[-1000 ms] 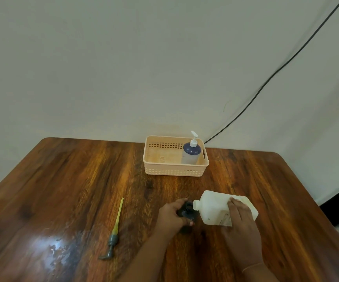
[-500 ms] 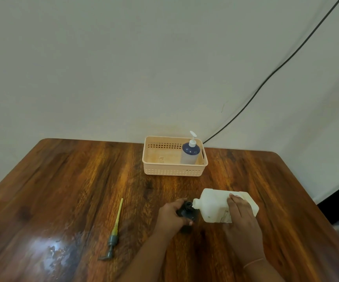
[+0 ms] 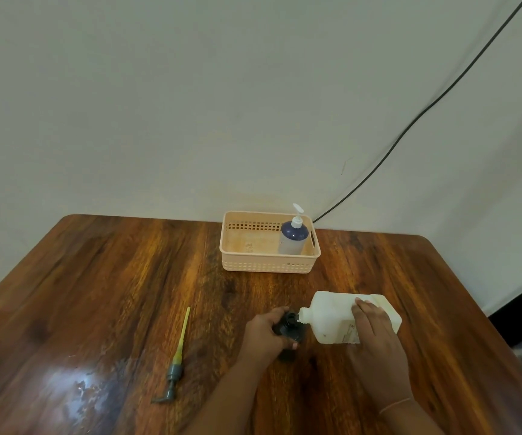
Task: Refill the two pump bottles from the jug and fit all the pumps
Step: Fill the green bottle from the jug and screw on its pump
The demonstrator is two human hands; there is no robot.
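Note:
My right hand (image 3: 375,343) grips a white jug (image 3: 331,318), tipped on its side with its spout at the open mouth of a small dark bottle (image 3: 289,328). My left hand (image 3: 266,335) is wrapped around that dark bottle, which stands on the table. Whether liquid is flowing cannot be seen. A loose grey pump with a yellow tube (image 3: 176,361) lies on the table to the left. A blue bottle with a white pump (image 3: 292,235) stands in the right end of a peach basket (image 3: 253,265).
The wooden table (image 3: 96,293) reaches the wall at the back. A black cable (image 3: 410,127) runs down the wall behind the basket. The table's right edge lies close to my right arm.
The jug has levelled out slightly and its spout stays at the dark bottle's mouth. Both hands keep their grips.

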